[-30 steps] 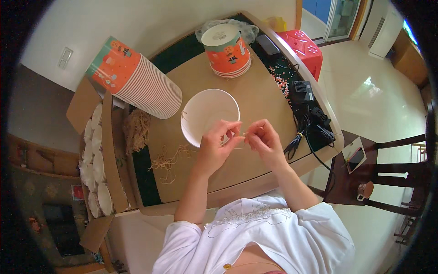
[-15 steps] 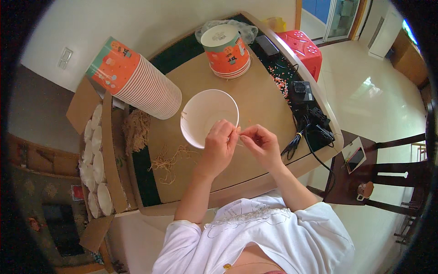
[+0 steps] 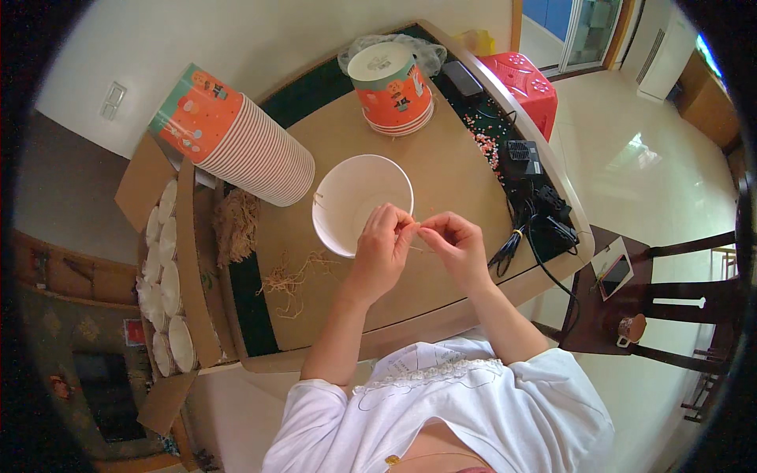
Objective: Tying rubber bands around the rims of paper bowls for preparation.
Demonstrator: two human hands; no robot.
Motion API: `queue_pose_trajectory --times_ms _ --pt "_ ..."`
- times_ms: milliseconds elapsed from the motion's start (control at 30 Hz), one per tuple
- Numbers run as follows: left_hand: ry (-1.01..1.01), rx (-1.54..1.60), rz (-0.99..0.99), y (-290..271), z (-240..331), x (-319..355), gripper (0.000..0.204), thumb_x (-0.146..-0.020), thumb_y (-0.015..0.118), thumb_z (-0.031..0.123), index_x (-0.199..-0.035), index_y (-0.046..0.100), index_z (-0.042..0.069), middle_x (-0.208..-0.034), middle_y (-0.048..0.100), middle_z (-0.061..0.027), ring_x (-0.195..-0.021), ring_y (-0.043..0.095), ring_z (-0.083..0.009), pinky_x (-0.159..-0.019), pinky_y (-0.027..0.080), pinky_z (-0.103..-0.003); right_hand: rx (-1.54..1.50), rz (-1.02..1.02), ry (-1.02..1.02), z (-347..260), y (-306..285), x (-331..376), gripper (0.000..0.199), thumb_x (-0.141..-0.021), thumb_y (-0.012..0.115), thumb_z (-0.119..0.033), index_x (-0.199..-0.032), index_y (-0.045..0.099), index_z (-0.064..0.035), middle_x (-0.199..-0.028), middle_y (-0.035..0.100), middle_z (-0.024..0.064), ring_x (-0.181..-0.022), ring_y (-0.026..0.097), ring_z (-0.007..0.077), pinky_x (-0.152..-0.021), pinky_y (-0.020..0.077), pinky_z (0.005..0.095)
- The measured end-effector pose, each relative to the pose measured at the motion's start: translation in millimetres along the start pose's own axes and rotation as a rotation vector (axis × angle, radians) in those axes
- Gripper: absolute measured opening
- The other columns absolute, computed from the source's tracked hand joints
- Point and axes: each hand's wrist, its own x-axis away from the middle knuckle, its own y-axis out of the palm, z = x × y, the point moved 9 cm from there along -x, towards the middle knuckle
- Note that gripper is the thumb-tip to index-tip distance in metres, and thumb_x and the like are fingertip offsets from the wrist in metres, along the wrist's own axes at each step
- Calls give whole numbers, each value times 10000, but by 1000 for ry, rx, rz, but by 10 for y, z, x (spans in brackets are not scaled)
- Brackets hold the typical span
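Hands meet at the near rim of the white paper bowl (image 3: 359,201) in the table's middle — left hand (image 3: 382,246) and right hand (image 3: 457,244) each pinched on one thin straw strand (image 3: 416,230).

The near rim of the white paper bowl (image 3: 356,199) is covered by the left hand (image 3: 382,248). What is pinched between the fingers (image 3: 410,229) of both hands is too thin to be identified. The frame's corners are blacked out.
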Motion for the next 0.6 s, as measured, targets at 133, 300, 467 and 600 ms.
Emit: queue_pose_trajectory --times_ms 133,300,467,600 --pt "-69 57 -12 6 -58 -6 78 -903 541 89 -903 538 11 -851 552 -125 -772 545 -284 -655 451 -374 1 4 26 67 -28 -27 92 -850 677 -94 -877 646 -11 -695 578 -53 -605 446 5 -521 334 167" --pt "-110 17 95 -115 -286 -88 151 -906 517 62 -1014 602 -2 -923 620 -146 -794 607 -289 -670 486 -351 131 94 84 265 -134 -158 141 -829 687 -125 -858 623 -3 -719 605 -12 -629 533 43 -545 413 190" --pt "-214 41 -60 15 -382 -96 160 -881 549 53 -986 660 5 -908 641 -148 -760 631 -282 -650 490 -353 125 38 15 252 -51 -217 123 -827 673 -85 -860 607 14 -823 642 47 -725 633 113 -647 509 242" --pt "-210 30 -73 18 -372 -99 156 -869 562 53 -980 665 16 -890 643 -139 -769 632 -280 -652 490 -352 102 8 46 271 -23 -215 97 -817 664 -45 -864 605 16 -864 651 62 -762 650 132 -679 526 264"
